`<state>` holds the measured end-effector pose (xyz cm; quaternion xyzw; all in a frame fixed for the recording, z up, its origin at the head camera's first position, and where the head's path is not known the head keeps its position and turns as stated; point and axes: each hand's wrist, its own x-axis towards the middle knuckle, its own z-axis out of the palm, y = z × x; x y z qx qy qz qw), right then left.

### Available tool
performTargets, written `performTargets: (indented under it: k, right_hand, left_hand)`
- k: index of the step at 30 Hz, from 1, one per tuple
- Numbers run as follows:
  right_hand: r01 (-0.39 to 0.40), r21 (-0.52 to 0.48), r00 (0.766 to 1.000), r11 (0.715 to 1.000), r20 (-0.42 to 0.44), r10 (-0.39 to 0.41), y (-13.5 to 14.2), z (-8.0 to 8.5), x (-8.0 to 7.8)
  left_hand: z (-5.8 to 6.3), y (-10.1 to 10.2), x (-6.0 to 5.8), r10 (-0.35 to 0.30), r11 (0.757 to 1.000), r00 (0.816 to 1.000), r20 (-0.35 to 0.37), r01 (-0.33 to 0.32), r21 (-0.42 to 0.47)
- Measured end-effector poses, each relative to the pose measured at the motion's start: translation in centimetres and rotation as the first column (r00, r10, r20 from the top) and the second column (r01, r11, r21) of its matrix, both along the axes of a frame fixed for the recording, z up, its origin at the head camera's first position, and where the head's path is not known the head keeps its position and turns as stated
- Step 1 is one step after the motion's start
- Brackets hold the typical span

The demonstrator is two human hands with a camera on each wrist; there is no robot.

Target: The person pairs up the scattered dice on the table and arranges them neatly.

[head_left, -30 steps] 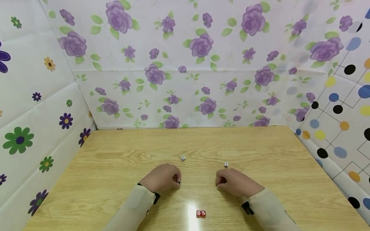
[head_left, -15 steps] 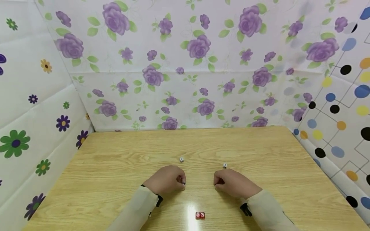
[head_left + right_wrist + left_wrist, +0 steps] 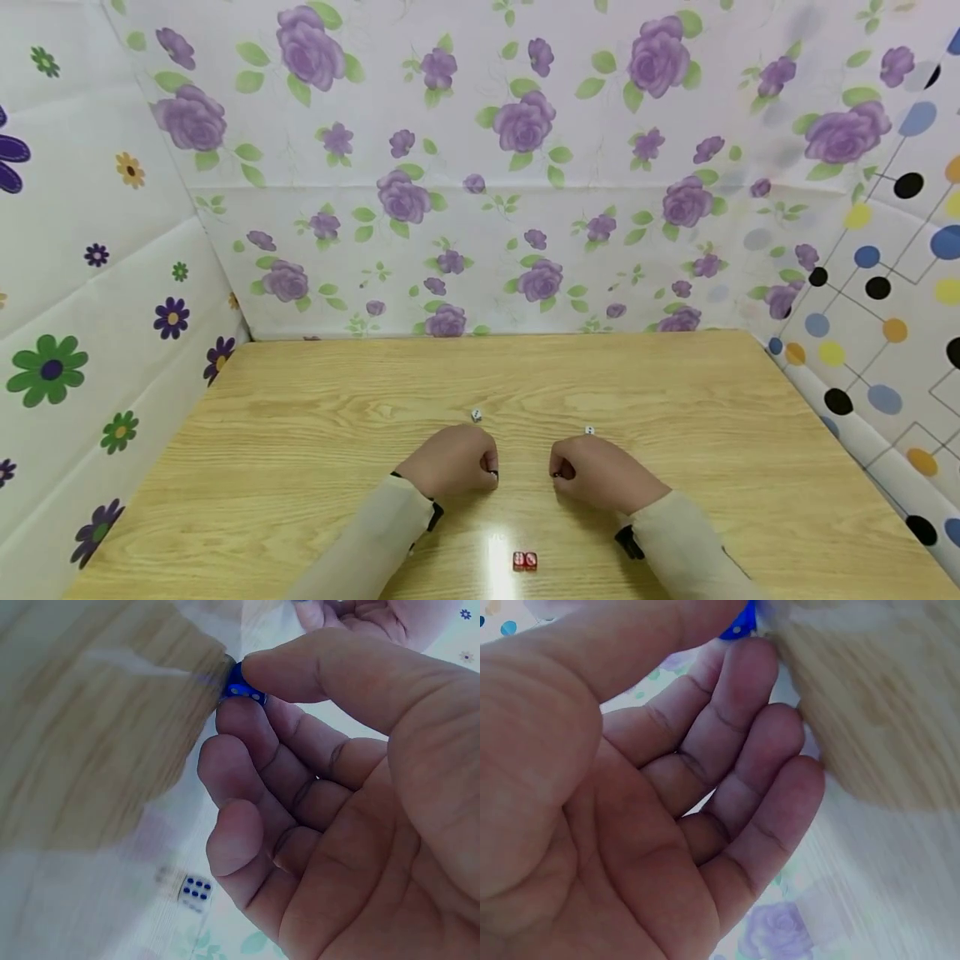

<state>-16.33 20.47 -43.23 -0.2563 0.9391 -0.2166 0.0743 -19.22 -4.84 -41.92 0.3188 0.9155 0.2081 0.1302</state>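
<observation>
Between thumb and index finger, my left hand (image 3: 453,462) pinches a blue die (image 3: 739,626) with pale dots, mostly covered by the fingers in the left wrist view. A second blue die (image 3: 246,691) is pinched the same way by my right hand (image 3: 603,473), just above or at the tabletop. The two hands face each other with a small gap between them. Closer to me, two red dice (image 3: 525,561) sit side by side. Past the left hand lies a white die (image 3: 477,414); another white die (image 3: 589,430) is behind the right hand, partly hidden.
The wood-grain table (image 3: 315,400) carries all the dice. A purple-flowered cloth (image 3: 480,225) closes off the back. Patterned cloths stand along the left (image 3: 112,333) and right (image 3: 885,350) sides.
My left hand has moved right with its blue die, and my right hand has shifted slightly left, narrowing the gap. The red and white dice have stayed put on the table.
</observation>
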Motion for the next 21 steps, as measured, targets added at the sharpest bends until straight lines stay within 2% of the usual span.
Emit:
performTargets:
  k: [11, 21]
  right_hand:
    - [-0.021, -0.032, 1.0, 0.999, 0.004, 0.021, -1.5, -0.3, -0.8]
    - [-0.017, -0.026, 0.999, 1.0, 0.038, 0.018, -1.0, 0.4, -0.6]
  left_hand:
    - [-0.3, 1.9, -0.2, 0.011, 1.0, 1.0, 0.003, -0.011, 0.011]
    - [-0.5, 1.7, -0.5, 0.007, 0.999, 0.999, 0.034, -0.008, 0.049]
